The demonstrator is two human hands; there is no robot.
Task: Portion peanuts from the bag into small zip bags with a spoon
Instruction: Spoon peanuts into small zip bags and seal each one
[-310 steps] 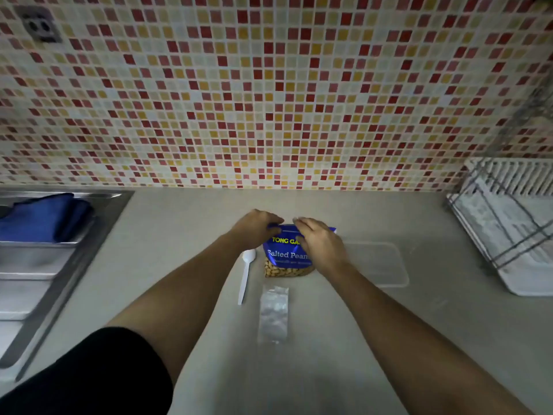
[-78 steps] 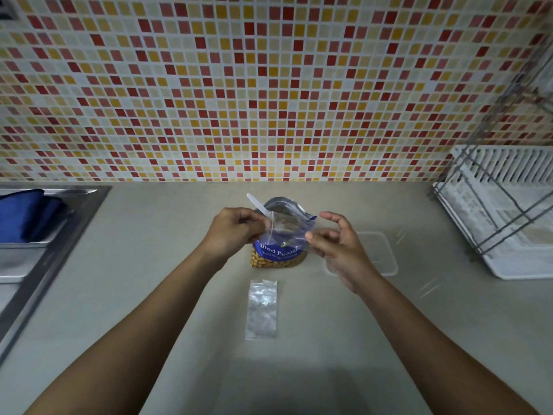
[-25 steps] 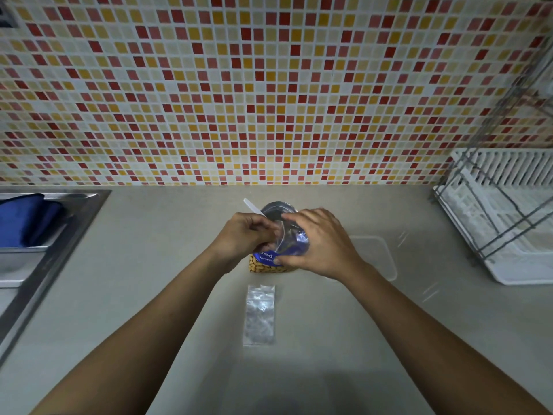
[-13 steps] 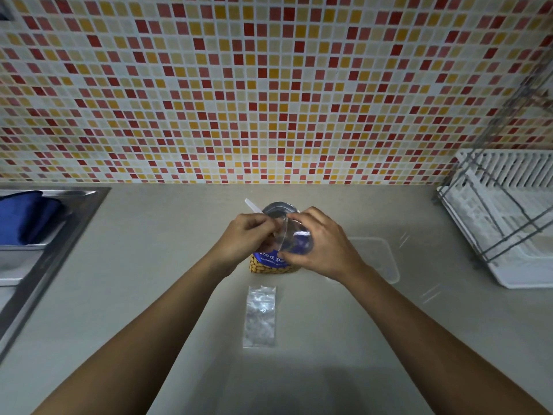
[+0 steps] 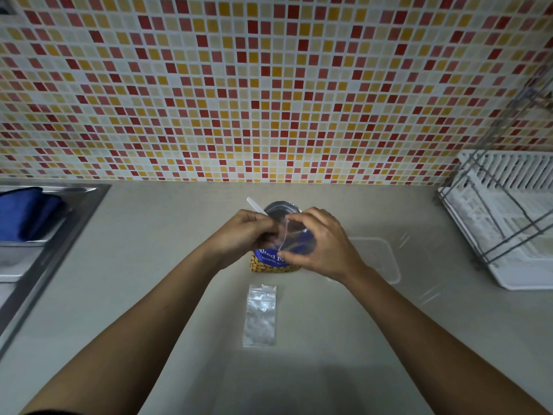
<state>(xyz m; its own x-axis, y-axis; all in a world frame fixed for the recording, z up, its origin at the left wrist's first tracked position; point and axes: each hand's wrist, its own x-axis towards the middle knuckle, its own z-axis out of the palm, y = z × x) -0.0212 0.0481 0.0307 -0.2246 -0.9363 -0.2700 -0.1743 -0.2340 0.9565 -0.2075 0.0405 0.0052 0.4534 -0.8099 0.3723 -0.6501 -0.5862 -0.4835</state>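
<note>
A blue bag of salted peanuts (image 5: 270, 260) stands open at the middle of the counter, a white plastic spoon (image 5: 256, 205) sticking out of its top. Just in front of the bag's mouth, both hands hold one small clear zip bag (image 5: 294, 238). My left hand (image 5: 242, 232) pinches its left edge and my right hand (image 5: 321, 244) grips its right side with curled fingers and thumb. A second small zip bag (image 5: 259, 316) lies flat on the counter nearer to me.
A clear plastic lid or container (image 5: 380, 259) lies right of the peanut bag. A white dish rack (image 5: 508, 223) with a wire frame fills the right side. The steel sink (image 5: 45, 235) with a blue cloth (image 5: 24, 211) is at left. A mosaic-tiled wall rises behind.
Over the last second both hands stay together on the small zip bag above the peanut bag, with only small finger shifts. Three seconds ago my right hand was open beside it.
</note>
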